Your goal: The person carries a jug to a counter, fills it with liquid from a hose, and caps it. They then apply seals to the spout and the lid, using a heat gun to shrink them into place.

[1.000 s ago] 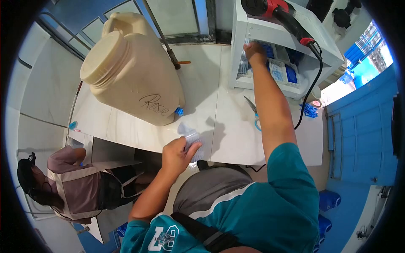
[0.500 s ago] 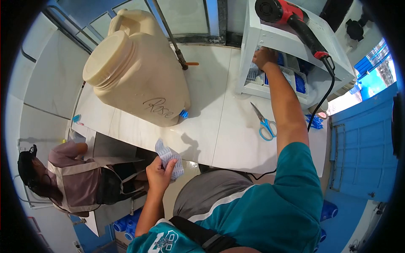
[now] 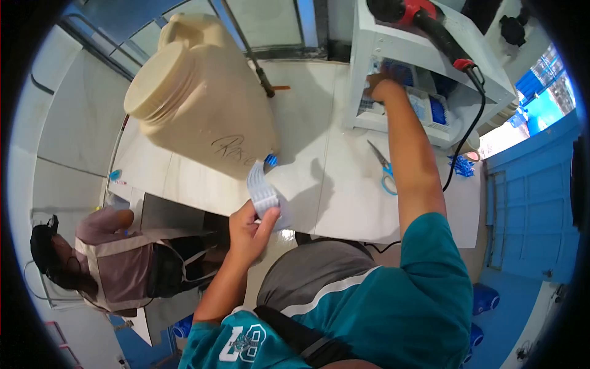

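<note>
My left hand (image 3: 251, 232) is closed on a curled strip of white printed labels (image 3: 262, 187), thumb pressed on its lower end. The strip stands up over the counter edge, near the large beige jug (image 3: 203, 104) with handwriting and a blue cap at its base. My right hand (image 3: 382, 88) reaches into the open compartment of the white cabinet (image 3: 402, 52), over the left side of white baskets (image 3: 437, 125) with blue and white items inside. Its fingers are blurred and partly hidden. Blue-handled scissors (image 3: 386, 175) lie on the counter beside my right forearm.
A red-and-black heat gun or dryer (image 3: 424, 21) rests on the cabinet, its black cord (image 3: 472, 132) hanging down to the counter. Small blue pieces (image 3: 462, 166) lie at the counter's right. Another person (image 3: 117, 258) is at the lower left. A metal rod (image 3: 249, 49) stands behind the jug.
My left hand has moved up and right with the label strip, which now overlaps the jug's lower edge. My right hand has shifted slightly left inside the cabinet, and its forearm now partly covers the scissors.
</note>
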